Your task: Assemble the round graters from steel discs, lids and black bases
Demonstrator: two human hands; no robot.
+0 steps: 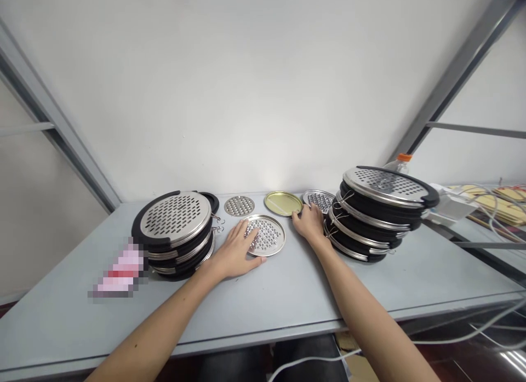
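My left hand (238, 253) lies over the left side of a round metal grater disc (269, 237), fingers spread, with the thumb at its near edge. Bent fingers on my right hand (310, 222) hide whatever they may hold. That hand is at the near left edge of another grater disc (320, 198), beside a round gold-coloured lid (283, 203). A flat perforated metal disc (239, 206) rests on the table farther back, left of the gold lid.
Stacks of black-rimmed round grater sets stand on the left (176, 217) and right (382, 190) of the grey table (263, 311). Wire loops hang from both stacks. A bottle with an orange cap (405, 158) is behind the right stack. Metal frame posts flank the table; a white cable (316, 360) hangs in front.
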